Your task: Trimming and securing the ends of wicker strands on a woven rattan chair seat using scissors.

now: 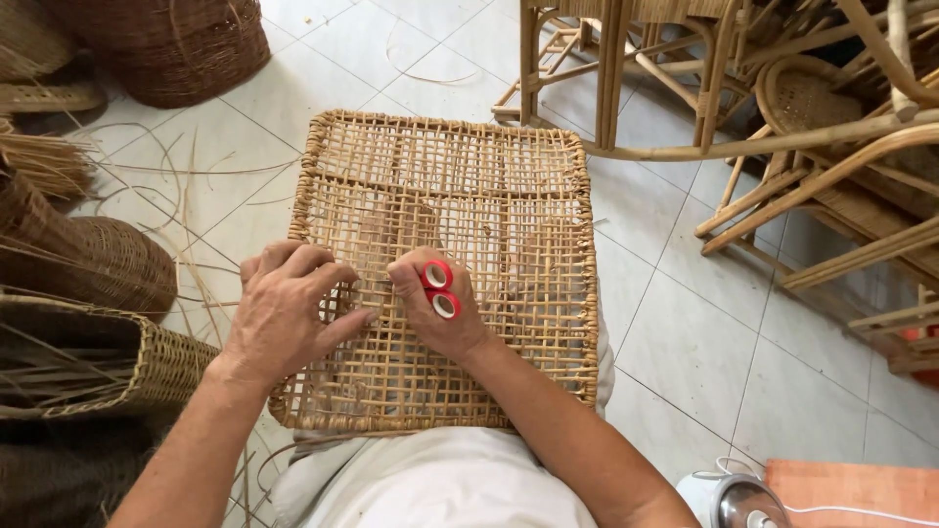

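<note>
I count one woven cane panel (460,196), one pair of red-handled scissors (439,288), and three dark baskets at left. The panel lies across my lap, its long axis running away from me toward the rattan chair frames (782,117). My right hand (435,308) rests on the weave, its grip closed through the scissors' red loops. My left hand (289,313) lies palm-down beside it, fingers curled on the weave, holding nothing.

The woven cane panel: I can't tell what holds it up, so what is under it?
Through the gaps of the cane panel a leg shows, with pale cloth at its near edge. The floor directly below is covered.
</note>
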